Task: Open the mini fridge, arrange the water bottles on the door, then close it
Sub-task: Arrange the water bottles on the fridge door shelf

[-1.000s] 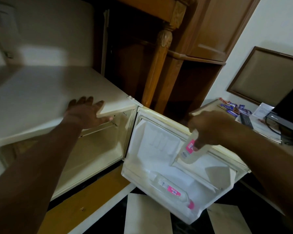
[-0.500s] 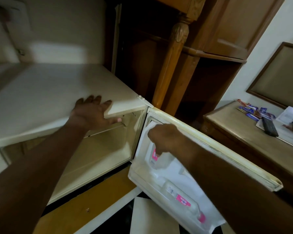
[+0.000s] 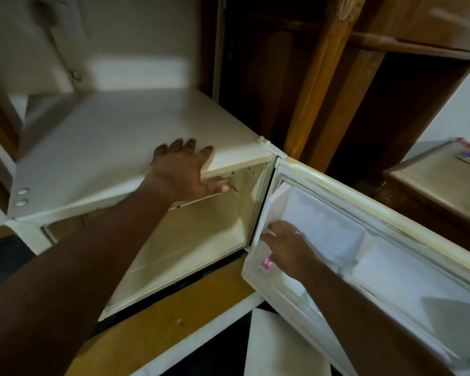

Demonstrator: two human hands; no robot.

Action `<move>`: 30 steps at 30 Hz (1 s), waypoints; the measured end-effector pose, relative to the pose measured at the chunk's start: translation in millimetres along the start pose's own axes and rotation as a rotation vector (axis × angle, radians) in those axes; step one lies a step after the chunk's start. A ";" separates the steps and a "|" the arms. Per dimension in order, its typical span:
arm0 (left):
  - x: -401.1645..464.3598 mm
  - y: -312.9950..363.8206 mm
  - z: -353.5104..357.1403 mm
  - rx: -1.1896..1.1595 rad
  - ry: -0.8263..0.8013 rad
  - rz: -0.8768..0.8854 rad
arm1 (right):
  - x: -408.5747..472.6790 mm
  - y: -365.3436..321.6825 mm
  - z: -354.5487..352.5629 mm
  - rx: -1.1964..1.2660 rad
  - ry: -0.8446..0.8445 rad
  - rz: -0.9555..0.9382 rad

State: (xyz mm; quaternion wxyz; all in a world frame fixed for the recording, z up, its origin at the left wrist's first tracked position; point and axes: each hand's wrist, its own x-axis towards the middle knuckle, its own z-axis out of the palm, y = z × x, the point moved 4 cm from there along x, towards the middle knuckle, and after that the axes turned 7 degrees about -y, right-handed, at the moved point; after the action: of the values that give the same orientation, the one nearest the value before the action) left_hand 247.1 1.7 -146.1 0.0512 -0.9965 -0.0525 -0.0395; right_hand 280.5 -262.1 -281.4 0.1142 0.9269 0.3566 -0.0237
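Two hands: left hand (image 3: 182, 169) spread flat on fridge top (image 3: 106, 147), right hand (image 3: 288, 248) clasping a bottle (image 3: 266, 263) in the door (image 3: 391, 267).

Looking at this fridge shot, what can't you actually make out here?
- Clear plastic water bottle with the pink label: head view, mostly covered by the right hand; whether the fingers grip it is unclear.
- Any second bottle lower on the cream mini fridge door: hidden by the right forearm and cut off by the frame edge.
- Small packets on the wooden side table: cut off at the right edge, too small to read.
- Left hand: rests on the fridge top.
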 end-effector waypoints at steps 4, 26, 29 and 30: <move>-2.2 2.1 -2.2 -0.010 -0.013 0.007 | -31.4 -1.4 1.2 -0.058 0.195 -0.011; 4.3 -3.7 2.5 0.014 -0.011 0.030 | -164.8 104.3 125.8 0.294 -0.365 0.441; 2.7 -2.2 0.8 0.007 -0.023 0.021 | -151.0 94.7 95.2 0.118 -0.140 0.351; 1.4 -1.5 -0.6 0.006 -0.022 0.018 | -144.2 84.8 83.7 0.061 -0.104 0.299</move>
State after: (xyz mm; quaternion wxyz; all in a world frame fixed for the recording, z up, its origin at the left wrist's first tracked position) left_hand 248.4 3.2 -145.2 0.0540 -0.9972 -0.0441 -0.0277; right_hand 232.8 -436.8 -328.2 0.1067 0.9703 0.2072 -0.0652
